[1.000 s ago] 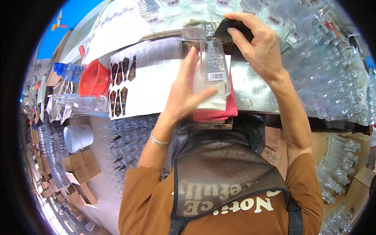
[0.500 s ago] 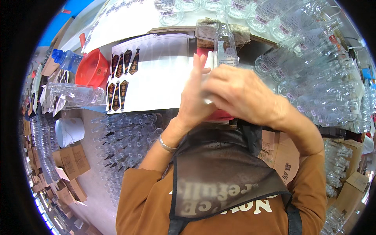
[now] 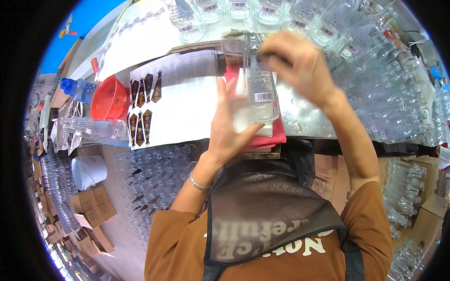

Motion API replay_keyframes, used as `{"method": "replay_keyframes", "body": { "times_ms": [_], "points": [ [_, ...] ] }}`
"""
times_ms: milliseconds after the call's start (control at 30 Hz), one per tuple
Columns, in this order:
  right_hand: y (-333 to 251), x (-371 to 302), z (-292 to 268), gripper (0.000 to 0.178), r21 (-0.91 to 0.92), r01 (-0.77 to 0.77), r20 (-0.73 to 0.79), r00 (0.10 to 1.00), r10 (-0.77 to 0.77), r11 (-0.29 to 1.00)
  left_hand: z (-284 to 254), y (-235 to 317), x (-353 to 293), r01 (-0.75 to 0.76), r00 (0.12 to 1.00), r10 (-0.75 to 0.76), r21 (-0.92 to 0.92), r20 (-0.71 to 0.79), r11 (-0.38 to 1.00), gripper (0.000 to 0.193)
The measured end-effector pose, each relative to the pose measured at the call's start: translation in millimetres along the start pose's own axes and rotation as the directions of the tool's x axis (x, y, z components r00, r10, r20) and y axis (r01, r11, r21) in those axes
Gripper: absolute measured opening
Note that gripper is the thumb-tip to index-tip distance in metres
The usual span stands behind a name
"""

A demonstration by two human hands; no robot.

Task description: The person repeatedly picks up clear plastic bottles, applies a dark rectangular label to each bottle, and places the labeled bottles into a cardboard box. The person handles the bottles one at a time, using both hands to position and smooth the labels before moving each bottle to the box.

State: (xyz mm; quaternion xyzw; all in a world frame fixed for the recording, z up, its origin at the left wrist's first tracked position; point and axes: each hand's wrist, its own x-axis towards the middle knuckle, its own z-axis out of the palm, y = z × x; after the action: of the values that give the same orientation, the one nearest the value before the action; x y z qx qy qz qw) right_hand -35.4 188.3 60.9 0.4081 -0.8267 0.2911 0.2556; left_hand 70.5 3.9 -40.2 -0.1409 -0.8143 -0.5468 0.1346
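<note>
A clear glass bottle [image 3: 262,105] lies in front of me on a red cloth [image 3: 279,136], its neck pointing away. Printed text and a barcode show on its side. The neck crosses a block wrapped in worn cloth [image 3: 233,43]. My left hand [image 3: 223,129] is open at the bottle's left side, thumb stretched toward its base; whether it touches the glass is unclear. Over the right of the bottle's neck hovers my right hand [image 3: 300,61], smeared by motion, fingers bent; what they hold, if anything, cannot be made out.
To the left lies a white label sheet [image 3: 187,103] with several dark tie-shaped labels [image 3: 157,88]. Beyond it are a red plastic scoop [image 3: 112,99], a blue-capped bottle [image 3: 80,90] and a lying glass bottle [image 3: 93,127]. Rows of glass bottles [image 3: 375,89] crowd the right. A white bucket [image 3: 89,172] stands lower left.
My hands have parted: the right moved up and away toward the bottle's neck, the left opened beside the bottle. The bottle's lower body and the red cloth have come into sight.
</note>
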Motion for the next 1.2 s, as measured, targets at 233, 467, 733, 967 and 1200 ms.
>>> {"method": "replay_keyframes", "body": {
  "times_ms": [233,467,733,967,1200],
  "points": [
    [20,-27,-4,0.019,0.214,-0.342,0.000,0.937,0.350,0.915,-7,-3,-1,0.050,0.996,-0.046,-0.057,0.073,0.997,0.116],
    [-4,-85,-10,0.030,0.593,-0.102,0.134,0.991,0.026,0.799,-9,-11,-2,0.081,0.995,-0.071,-0.176,0.067,0.981,0.110],
    [50,-65,23,0.029,0.220,-0.196,-0.100,0.970,0.222,0.956,-9,-5,-4,0.082,0.995,-0.075,-0.108,0.069,0.991,0.110],
    [-30,-31,-7,0.013,0.283,0.136,0.329,0.916,-0.229,0.949,-6,1,-6,0.061,0.997,-0.056,-0.101,0.052,0.993,0.115],
    [-9,-29,-11,0.023,0.238,0.036,0.041,0.998,-0.047,0.971,-8,-1,-4,0.056,0.998,-0.053,-0.077,0.036,0.995,0.114]
  ]
}}
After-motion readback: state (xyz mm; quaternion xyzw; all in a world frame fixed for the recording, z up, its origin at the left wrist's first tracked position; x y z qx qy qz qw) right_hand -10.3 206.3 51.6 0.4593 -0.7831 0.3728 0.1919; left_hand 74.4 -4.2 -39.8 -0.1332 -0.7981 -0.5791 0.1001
